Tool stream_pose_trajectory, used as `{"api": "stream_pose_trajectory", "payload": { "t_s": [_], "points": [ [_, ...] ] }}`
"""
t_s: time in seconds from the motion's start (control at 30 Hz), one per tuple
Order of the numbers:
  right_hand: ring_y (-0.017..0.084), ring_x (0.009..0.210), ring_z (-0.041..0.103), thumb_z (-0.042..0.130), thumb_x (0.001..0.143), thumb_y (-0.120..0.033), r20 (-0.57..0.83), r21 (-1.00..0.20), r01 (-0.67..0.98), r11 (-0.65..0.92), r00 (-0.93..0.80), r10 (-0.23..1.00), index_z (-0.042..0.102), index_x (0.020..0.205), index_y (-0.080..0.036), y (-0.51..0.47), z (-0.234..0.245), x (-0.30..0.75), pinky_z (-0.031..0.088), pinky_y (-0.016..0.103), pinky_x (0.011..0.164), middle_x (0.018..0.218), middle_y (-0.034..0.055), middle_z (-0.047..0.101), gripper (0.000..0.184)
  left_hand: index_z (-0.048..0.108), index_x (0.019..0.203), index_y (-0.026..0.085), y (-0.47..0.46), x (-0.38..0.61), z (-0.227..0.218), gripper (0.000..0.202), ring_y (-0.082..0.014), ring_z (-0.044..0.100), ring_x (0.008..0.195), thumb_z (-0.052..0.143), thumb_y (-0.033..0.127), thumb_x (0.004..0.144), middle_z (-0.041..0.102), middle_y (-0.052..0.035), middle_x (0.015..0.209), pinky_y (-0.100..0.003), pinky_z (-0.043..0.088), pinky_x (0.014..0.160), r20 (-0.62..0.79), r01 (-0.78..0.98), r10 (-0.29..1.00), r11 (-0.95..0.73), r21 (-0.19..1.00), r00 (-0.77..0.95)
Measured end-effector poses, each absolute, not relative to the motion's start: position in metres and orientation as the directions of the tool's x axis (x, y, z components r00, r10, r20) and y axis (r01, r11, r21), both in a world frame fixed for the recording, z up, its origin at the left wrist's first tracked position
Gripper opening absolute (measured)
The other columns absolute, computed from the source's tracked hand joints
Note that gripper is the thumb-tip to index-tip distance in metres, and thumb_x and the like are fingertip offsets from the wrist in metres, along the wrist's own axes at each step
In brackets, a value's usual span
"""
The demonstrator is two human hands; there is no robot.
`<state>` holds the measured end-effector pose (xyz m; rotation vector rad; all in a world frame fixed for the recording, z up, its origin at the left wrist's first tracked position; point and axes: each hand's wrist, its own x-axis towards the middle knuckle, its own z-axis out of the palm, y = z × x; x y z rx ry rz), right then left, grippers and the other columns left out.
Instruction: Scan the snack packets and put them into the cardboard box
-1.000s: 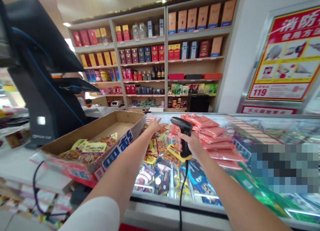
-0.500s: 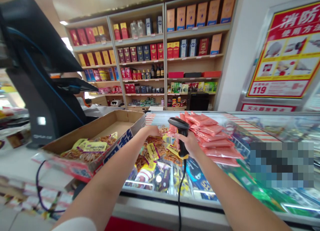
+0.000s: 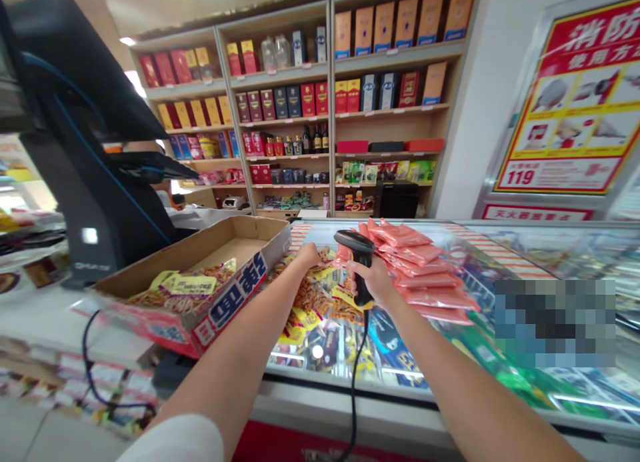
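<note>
My right hand (image 3: 374,279) is wrapped around the handle of a black barcode scanner (image 3: 356,241), held upright over the glass counter with its cord (image 3: 356,375) hanging down to the front. My left hand (image 3: 309,254) reaches in among yellow-labelled snack packets (image 3: 311,297) spread on the glass. Its fingers are turned away from view, so whether they grip a packet is hidden. Just right of the scanner lies an overlapping stack of pink packets (image 3: 423,275). An open cardboard box (image 3: 200,329) at the left holds more yellow-labelled snack packets (image 3: 187,285).
The glass display counter (image 3: 400,375) has packaged goods beneath its top. A black checkout terminal (image 3: 85,149) rises at the left beside the box. Shelves (image 3: 280,75) of boxed goods and bottles line the back wall. A red and yellow poster (image 3: 570,109) hangs at the right.
My left hand has shifted a little up and farther over the snack packets, uncovering more of the box's printed side. My right hand keeps hold of the barcode scanner, nearly unmoved.
</note>
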<state>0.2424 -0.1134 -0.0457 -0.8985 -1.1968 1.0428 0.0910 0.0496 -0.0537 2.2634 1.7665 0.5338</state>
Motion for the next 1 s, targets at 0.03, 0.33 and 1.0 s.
{"api": "stream_pose_trajectory", "payload": {
  "t_s": [0.03,0.33,1.0],
  "points": [
    [0.012,0.034,0.049,0.074,0.066,-0.036,0.283,-0.946,-0.148,0.288,0.053,0.958,0.053,0.058,-0.020,-0.113,-0.046,0.242,0.041,0.024,0.034,0.045,-0.0041,0.052,0.028,0.067,0.085,0.012,0.048,0.090,-0.050,0.033,-0.0353,0.067,0.102,0.083,0.018,0.056,0.073,-0.0187,0.095,-0.036,0.050,0.083,0.159,0.887,0.966,-0.252,0.387,0.205],
    [0.012,0.036,0.050,0.072,0.069,-0.037,0.256,-0.947,-0.194,0.257,0.027,0.966,0.053,0.060,-0.020,-0.113,-0.046,0.243,0.043,0.025,0.035,0.046,-0.0027,0.053,0.027,0.065,0.090,0.018,0.013,0.048,-0.026,0.035,-0.0168,0.064,0.066,0.078,0.016,0.058,0.066,0.0017,0.068,-0.028,0.050,0.067,0.324,0.347,0.924,-0.377,0.858,0.204],
    [0.011,0.038,0.050,0.077,0.064,-0.036,0.150,-0.980,-0.156,0.123,-0.169,0.974,0.057,0.076,-0.019,-0.126,-0.048,0.231,0.046,0.024,0.037,0.051,-0.0039,0.057,0.028,0.054,0.071,0.020,-0.026,0.060,-0.071,0.011,-0.0144,0.061,0.066,0.060,0.022,0.080,0.063,0.0019,0.065,-0.024,0.046,0.067,0.465,0.178,0.872,-0.438,0.881,-0.155]
  ]
}}
